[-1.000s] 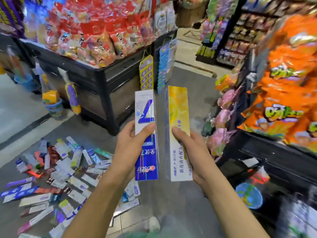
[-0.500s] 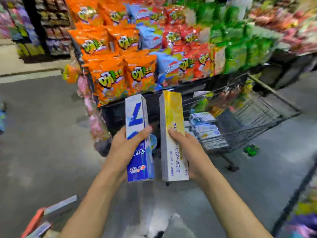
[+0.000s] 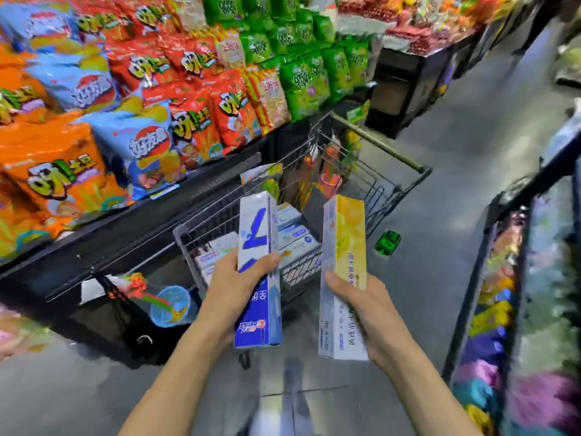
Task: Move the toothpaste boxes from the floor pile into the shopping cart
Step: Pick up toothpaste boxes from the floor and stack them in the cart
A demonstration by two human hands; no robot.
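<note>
Head view showed the left hand (image 3: 232, 287) gripping a blue box (image 3: 258, 269) and the right hand (image 3: 364, 309) gripping a yellow box (image 3: 344, 262), both held upright mid-frame, likely ready to drop into the cart (image 3: 371, 184).

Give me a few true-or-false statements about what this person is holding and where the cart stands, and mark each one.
1. The left hand grips a blue and white toothpaste box. True.
2. The right hand is empty. False: it holds a yellow and white toothpaste box.
3. The shopping cart already has boxes inside. True: several pale boxes lie in its basket.
4. Both held boxes lie flat in the cart. False: both are upright in the hands, in front of the cart.
5. The cart stands beside a display of snack bags. True.
6. A green object sits inside the cart. False: it lies on the floor beside it.
</note>
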